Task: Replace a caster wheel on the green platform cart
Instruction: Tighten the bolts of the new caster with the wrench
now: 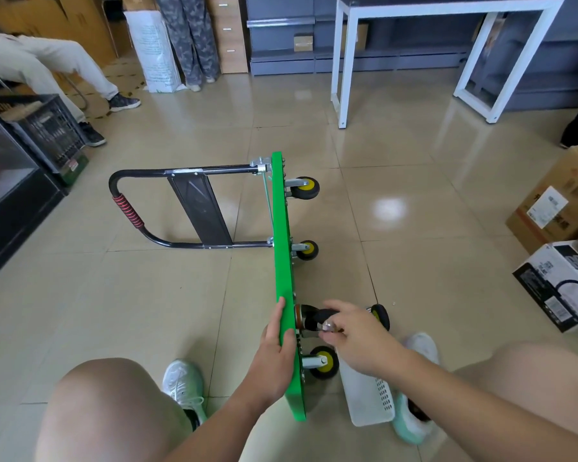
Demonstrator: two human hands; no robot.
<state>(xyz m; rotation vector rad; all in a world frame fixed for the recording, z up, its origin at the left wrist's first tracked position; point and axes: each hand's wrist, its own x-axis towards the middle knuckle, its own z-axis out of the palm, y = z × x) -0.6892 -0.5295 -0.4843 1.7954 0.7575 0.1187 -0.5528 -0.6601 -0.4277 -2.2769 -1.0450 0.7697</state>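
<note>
While the green platform cart (pixel 282 261) stands on its long edge on the tiled floor, its black handle (pixel 131 208) lying flat to the left of the deck, much of the work spot is blocked from my view. The left hand (pixel 276 341) grips the deck's near edge, fingers along the top face and thumb hooked over. On the underside, right of the deck, I count a far caster (pixel 306 188), a middle caster (pixel 307 250) and a near caster (pixel 324 361). Between the last two, the right hand (pixel 351 331) curls round a black part (pixel 314 316) butted against the deck; I cannot tell tool from fitting. A yellow-hubbed wheel (pixel 380 315) peeks out beyond the knuckles, its mounting hidden. A white basket (pixel 369 398) sits right of the deck's near end, half under the forearm.
</note>
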